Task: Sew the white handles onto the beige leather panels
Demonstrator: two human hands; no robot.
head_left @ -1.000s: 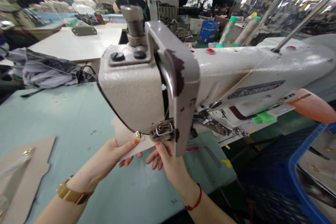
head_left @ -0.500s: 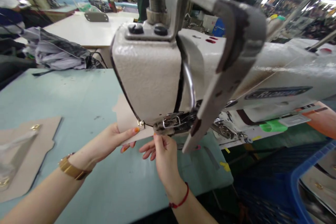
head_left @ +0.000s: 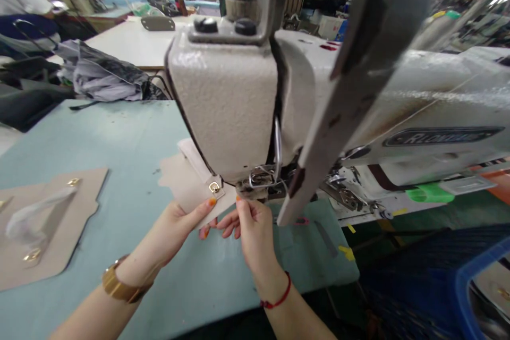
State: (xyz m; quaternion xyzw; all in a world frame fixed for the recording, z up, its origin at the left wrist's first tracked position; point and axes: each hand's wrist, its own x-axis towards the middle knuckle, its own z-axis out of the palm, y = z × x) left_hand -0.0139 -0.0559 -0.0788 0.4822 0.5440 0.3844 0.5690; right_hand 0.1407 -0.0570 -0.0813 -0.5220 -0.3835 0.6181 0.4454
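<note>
A beige bag panel [head_left: 177,178] lies partly hidden behind the head of a sewing machine [head_left: 225,101]. My left hand [head_left: 175,231] grips its near edge, thumb on top and fingers underneath. Just beyond the thumb is a gold fitting [head_left: 215,188], with a pale wrapped strap running back from it. My right hand [head_left: 257,228] pinches the panel's right corner beside the machine's presser parts [head_left: 258,178], its other fingers curled loosely below. The needle and the spot where it meets the panel are hidden.
A second beige panel [head_left: 85,212] with gold fittings and a wrapped handle lies on the green table [head_left: 131,138] at left. Grey cloth [head_left: 107,77] is bunched behind. A blue crate [head_left: 450,276] stands at lower right. The machine's bent metal lever [head_left: 319,143] hangs near my right hand.
The panel has turned, so its gold fitting and wrapped strap show more. Both hands keep their hold on it. The whole view has shifted slightly.
</note>
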